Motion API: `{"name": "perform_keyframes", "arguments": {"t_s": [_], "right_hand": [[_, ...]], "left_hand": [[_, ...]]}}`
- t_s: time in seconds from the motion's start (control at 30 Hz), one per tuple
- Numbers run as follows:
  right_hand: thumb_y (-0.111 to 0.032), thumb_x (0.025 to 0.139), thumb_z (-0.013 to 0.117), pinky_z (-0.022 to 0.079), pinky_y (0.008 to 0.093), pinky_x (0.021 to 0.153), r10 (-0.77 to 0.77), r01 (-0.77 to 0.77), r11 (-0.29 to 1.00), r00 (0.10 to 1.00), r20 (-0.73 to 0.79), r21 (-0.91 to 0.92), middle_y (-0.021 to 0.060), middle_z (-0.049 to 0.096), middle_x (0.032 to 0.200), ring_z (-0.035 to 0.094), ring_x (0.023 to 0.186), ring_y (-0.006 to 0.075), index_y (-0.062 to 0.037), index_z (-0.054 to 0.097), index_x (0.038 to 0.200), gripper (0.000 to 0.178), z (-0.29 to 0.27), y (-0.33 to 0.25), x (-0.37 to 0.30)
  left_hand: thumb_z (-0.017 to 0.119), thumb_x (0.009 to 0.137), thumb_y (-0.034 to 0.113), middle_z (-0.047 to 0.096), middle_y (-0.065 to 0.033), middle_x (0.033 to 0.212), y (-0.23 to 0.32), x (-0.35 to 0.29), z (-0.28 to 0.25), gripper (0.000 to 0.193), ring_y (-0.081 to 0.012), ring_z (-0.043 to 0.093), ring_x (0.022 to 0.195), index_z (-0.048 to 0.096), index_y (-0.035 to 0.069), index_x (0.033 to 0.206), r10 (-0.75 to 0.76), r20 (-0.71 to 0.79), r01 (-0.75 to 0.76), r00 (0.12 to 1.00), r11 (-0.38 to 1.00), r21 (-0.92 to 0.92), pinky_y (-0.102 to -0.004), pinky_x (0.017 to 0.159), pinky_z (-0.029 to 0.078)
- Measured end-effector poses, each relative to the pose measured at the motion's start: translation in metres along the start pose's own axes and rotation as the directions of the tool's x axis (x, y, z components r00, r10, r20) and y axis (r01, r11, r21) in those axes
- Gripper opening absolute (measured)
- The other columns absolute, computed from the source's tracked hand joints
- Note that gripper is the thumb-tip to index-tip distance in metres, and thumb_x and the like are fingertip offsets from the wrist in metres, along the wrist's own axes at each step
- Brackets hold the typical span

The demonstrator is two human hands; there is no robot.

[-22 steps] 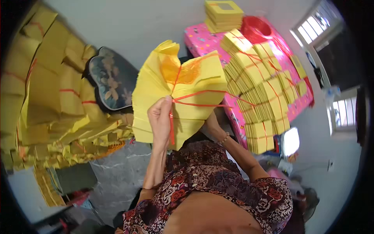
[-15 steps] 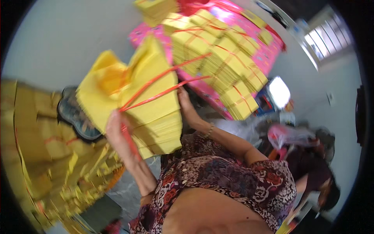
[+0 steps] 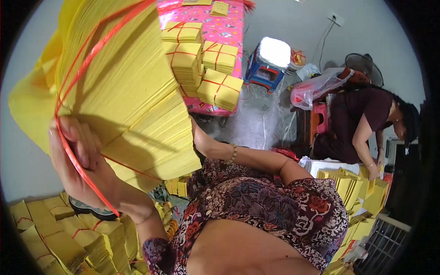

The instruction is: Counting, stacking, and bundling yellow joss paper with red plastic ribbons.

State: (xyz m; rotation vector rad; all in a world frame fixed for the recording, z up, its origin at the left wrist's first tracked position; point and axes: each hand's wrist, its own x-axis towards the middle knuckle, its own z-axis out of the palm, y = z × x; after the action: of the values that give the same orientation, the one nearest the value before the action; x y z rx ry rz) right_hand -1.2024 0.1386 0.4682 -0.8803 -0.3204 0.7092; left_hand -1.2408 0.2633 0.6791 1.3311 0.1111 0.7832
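Observation:
A thick bundle of yellow paper, tied with red plastic ribbon, is held up large on the left, its layered edges fanned toward me. My left hand is closed at the bundle's near left side, fingers curled, with the ribbon running over it and a loose end trailing past the wrist. At the right edge of the bundle, my right hand grips it from behind; its fingers are hidden by the paper. The far part of the bundle runs out of the picture.
Ribbon-tied yellow paper stacks stand on a pink patterned cloth. More stacks cover the lower left. A blue stool with a white top stands beyond. On the right a person in dark clothes handles yellow paper.
The bundle has come up closer and tilted, filling more of the left side. My view has turned right, bringing the other person and the stool further into sight.

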Motion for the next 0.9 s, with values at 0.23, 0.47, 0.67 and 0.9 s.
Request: {"name": "perform_keyframes", "arguments": {"t_s": [0.23,0.47,0.67,0.9], "right_hand": [[-0.056,0.095,0.030,0.032,0.0320,0.105,0.035,0.025,0.955,0.980,-0.196,0.296,0.0049,0.034,0.141,0.038,0.126,0.0159,-0.0136,0.017,0.146,0.067,-0.019,-0.074,-0.019],[-0.035,0.096,0.040,0.048,0.0377,0.086,-0.360,0.313,0.933,0.837,-0.412,-0.178,0.0065,0.058,0.111,0.056,0.104,0.0248,-0.0055,0.045,0.126,0.042,-0.115,-0.161,-0.008],[-0.035,0.096,0.039,0.048,0.0345,0.087,-0.325,0.367,0.929,0.863,-0.388,0.039,0.0062,0.057,0.113,0.056,0.103,0.0210,-0.0070,0.047,0.122,0.039,-0.354,-0.315,0.078],[-0.037,0.098,0.037,0.047,0.0362,0.089,-0.426,0.491,0.869,0.799,-0.425,0.053,0.0078,0.051,0.123,0.052,0.108,0.0221,-0.0056,0.042,0.127,0.044,-0.503,-0.379,0.162]], "left_hand": [[0.039,0.097,0.015,0.025,0.0060,0.055,0.034,0.018,0.097,0.021,-0.0034,0.019,0.044,0.044,0.001,0.081,0.065,0.356,-0.008,0.932,0.987,-0.161,-0.0182,0.042,0.019],[0.045,0.095,0.020,0.044,0.0002,0.067,-0.011,0.043,0.247,0.025,-0.0078,0.039,0.058,0.054,0.001,0.082,0.349,0.152,-0.359,0.925,0.933,0.036,-0.0214,0.056,0.033],[0.045,0.095,0.024,0.052,-0.0038,0.074,-0.132,0.138,0.453,0.030,-0.0132,0.050,0.068,0.053,0.002,0.077,0.358,0.285,-0.375,0.889,0.927,0.006,-0.0268,0.068,0.043],[0.043,0.095,0.021,0.040,-0.0002,0.061,-0.241,0.218,0.561,0.031,-0.0087,0.038,0.057,0.048,0.006,0.068,0.306,0.537,-0.155,0.786,0.938,-0.309,-0.0251,0.053,0.033]]}}
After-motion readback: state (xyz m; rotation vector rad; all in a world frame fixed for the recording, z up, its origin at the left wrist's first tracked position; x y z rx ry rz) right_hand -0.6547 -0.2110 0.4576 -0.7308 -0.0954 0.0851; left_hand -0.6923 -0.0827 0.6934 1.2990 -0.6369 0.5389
